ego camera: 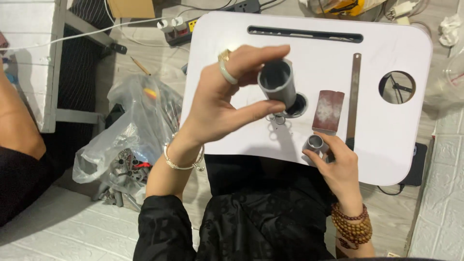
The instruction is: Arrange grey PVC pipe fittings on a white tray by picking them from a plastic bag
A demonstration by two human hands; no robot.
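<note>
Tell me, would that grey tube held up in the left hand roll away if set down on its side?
Probably. The grey tube looks round and smooth, so on its side it would likely roll across the flat white table. Its walls look thick and rigid, hardly floppy. The left hand pinches it with fingertips alone, suggesting it is light.

We count two grey pipe sleeves: one large sleeve held up over the white lap table, and one small sleeve at the table's near edge. On the table we see one dark round ring, one brown sanding block and one long metal file. A few tiny metal rings lie on the table near the dark ring (too small for us to count exactly). Left of the table we find one clear plastic bag of grey parts and one pencil.
</note>
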